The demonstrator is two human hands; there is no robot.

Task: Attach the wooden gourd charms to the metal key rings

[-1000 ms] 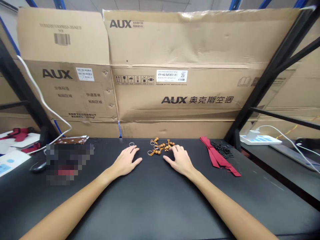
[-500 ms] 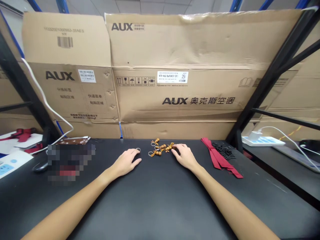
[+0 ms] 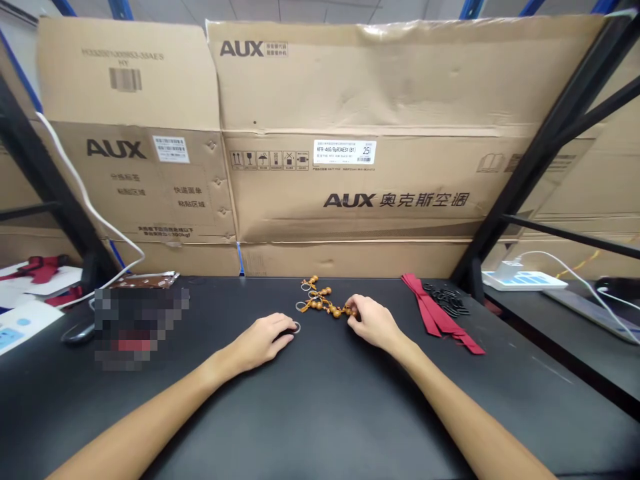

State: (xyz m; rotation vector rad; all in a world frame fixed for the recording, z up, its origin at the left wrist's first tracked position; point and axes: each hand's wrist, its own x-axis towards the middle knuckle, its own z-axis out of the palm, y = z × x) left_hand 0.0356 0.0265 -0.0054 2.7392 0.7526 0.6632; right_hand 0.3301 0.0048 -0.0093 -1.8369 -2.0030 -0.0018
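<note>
On the black table, my left hand [image 3: 265,341] lies low with its fingertips on a metal key ring [image 3: 297,327]; the fingers partly hide the ring, and the thumb sits just below it. My right hand [image 3: 374,323] pinches the end of a small wooden gourd keychain [image 3: 337,311], whose beads show to the left of the fingers. Between the two hands, a little farther back, several more brown gourd keychains [image 3: 319,305] with metal rings and orange cord lie in a loose cluster.
Red ribbon strips [image 3: 435,317] and a pile of black clasps [image 3: 449,300] lie to the right. A blurred dark package [image 3: 137,327] is at the left. Large cardboard sheets [image 3: 350,220] stand behind the table [image 3: 320,407], and black frame posts [image 3: 525,173] rise at both sides.
My left hand has moved right and nearer, bringing the key ring along. My right hand has come slightly nearer, its fingers closing on a gourd keychain that has shifted away from the back.
</note>
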